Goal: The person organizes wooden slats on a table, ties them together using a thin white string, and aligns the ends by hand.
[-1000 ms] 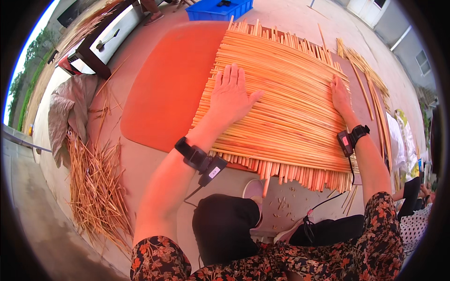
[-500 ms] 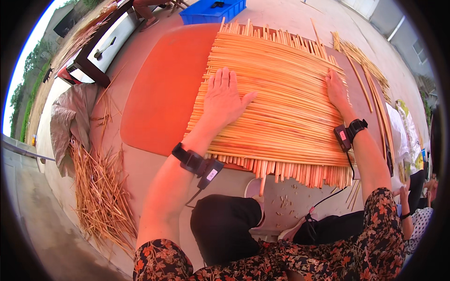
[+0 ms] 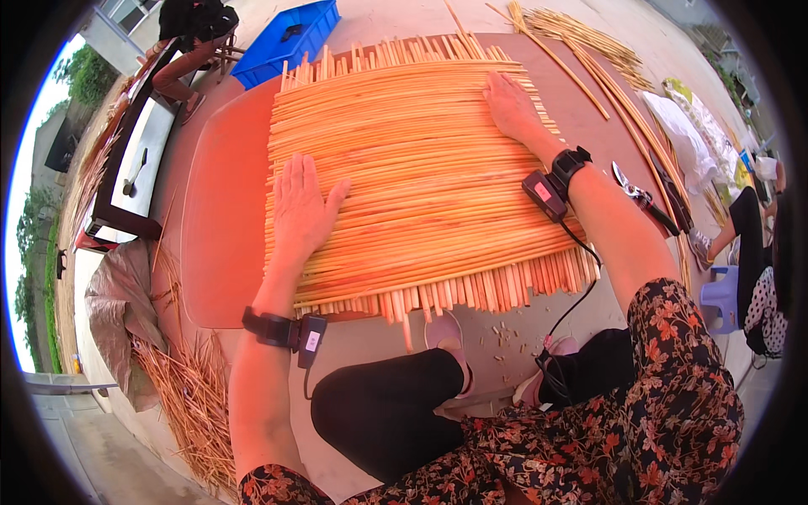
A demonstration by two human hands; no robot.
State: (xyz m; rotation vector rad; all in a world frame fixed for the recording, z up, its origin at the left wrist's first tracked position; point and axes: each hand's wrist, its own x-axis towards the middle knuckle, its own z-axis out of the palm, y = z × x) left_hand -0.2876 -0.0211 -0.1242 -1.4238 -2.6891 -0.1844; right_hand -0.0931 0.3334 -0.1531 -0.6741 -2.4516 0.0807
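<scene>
A mat of pale straight sticks, with uneven upright ends along its far and near edges, lies on a reddish-orange board. My left hand rests flat on the left part of the mat, fingers straight, thumb spread. My right hand lies on the mat near its far right corner, fingers extended and slightly bent, holding nothing visible. Both wrists wear black strapped devices with cables. Pruning shears lie to the right of the mat, beside my right forearm.
Loose long sticks lie at right, near white sacks, a purple stool and another person. A blue crate stands behind. Another person is by a dark-framed bench. A straw heap and sack lie left.
The view has shifted, so mat and hands appear further left, with the far right corner higher. Both hands remain resting on the mat. The shears now show beside my right forearm.
</scene>
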